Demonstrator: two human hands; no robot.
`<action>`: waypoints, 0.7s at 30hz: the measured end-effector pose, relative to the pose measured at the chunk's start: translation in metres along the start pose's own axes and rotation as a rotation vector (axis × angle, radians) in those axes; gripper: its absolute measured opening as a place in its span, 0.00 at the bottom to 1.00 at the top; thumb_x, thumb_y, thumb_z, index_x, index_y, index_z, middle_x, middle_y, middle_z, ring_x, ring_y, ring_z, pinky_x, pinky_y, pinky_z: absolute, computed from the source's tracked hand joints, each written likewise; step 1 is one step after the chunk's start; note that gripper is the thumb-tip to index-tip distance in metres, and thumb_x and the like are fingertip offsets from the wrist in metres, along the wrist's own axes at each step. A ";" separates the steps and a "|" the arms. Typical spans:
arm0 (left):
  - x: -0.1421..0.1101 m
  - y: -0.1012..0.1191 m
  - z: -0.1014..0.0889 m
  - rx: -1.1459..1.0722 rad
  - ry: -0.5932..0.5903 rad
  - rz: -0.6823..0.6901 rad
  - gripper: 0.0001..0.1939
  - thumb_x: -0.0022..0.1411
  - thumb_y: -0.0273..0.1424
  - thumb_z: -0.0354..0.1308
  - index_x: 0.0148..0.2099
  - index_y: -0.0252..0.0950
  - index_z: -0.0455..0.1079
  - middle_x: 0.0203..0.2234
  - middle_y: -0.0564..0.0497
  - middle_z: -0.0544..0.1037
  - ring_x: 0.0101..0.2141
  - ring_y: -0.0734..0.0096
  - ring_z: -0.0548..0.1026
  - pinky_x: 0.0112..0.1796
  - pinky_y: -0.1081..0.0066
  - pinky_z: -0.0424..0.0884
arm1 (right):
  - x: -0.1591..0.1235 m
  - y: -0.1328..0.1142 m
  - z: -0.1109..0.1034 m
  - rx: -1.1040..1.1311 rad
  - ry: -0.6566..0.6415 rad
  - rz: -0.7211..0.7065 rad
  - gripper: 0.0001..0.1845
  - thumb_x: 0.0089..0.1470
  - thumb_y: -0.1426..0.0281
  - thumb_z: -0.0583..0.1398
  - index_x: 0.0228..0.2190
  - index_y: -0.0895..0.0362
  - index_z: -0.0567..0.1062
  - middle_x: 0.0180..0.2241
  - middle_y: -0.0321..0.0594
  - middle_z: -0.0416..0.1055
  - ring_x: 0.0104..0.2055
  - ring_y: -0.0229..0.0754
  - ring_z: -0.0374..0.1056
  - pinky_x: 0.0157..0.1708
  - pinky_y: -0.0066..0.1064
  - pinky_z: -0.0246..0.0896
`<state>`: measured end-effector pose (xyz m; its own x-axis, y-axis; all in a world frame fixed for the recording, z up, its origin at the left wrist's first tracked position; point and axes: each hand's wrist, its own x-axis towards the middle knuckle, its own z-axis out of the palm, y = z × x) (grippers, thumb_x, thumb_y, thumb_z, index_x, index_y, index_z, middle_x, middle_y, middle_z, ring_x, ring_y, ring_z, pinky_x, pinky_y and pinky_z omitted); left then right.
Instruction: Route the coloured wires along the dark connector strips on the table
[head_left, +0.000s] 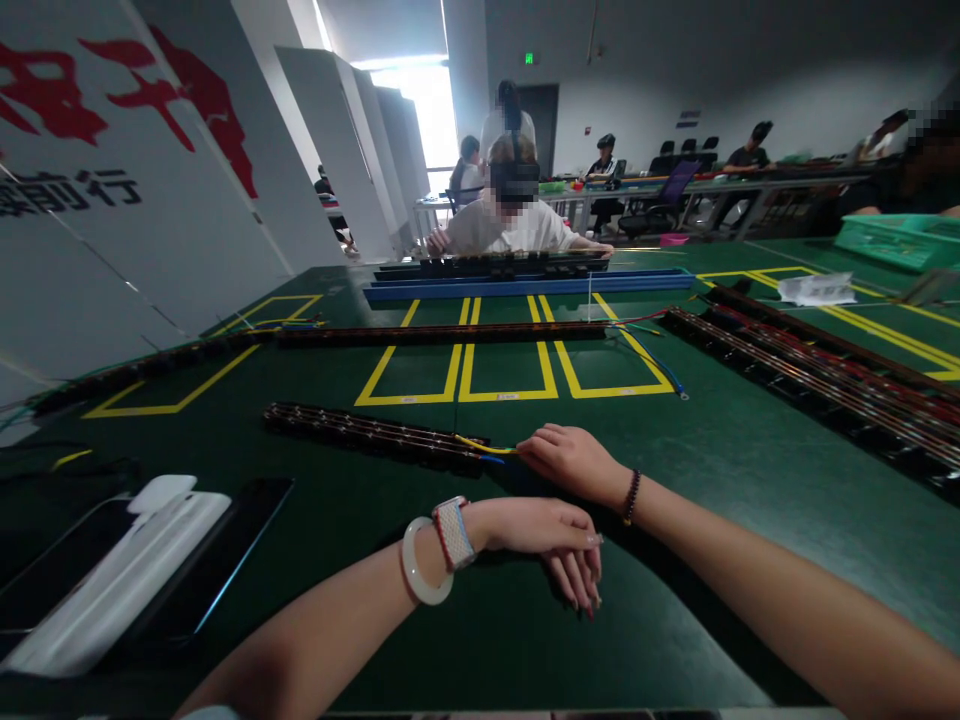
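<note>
A black strip with bare metal wires along it (367, 432) lies slantwise on the green table in front of me. From its right end come a yellow wire (484, 446) and a short blue wire (493, 459). My right hand (570, 458) rests just right of that end, its fingers bent together over the tip of the yellow wire; the thumb side is partly hidden. Nearer to me, my left hand (551, 535) hangs over the table with loose, slightly spread fingers and nothing in them. It wears a watch (453, 533) and a pale bangle (421, 562).
Phones (225, 560) and a white device (142, 580) lie at the left. Another black strip (442, 334) crosses the yellow tape marks. Several longer strips (810, 380) lie at the right, near a green basket (900, 242). A person (517, 225) sits opposite, behind a blue rail (525, 287).
</note>
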<state>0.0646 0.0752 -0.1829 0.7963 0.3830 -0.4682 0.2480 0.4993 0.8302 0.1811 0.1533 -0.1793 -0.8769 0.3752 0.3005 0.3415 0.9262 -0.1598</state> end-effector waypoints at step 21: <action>-0.024 0.005 0.001 -0.180 0.026 -0.043 0.17 0.63 0.38 0.45 0.34 0.28 0.66 0.28 0.43 0.74 0.27 0.71 0.75 0.32 0.72 0.70 | 0.008 -0.014 0.000 0.441 -0.091 0.282 0.11 0.55 0.65 0.60 0.29 0.61 0.75 0.29 0.39 0.69 0.30 0.34 0.62 0.29 0.24 0.51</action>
<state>0.0473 0.0680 -0.1680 0.7719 0.3773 -0.5117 0.1764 0.6461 0.7426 0.1693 0.1431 -0.1741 -0.8043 0.5842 0.1088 0.4106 0.6787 -0.6089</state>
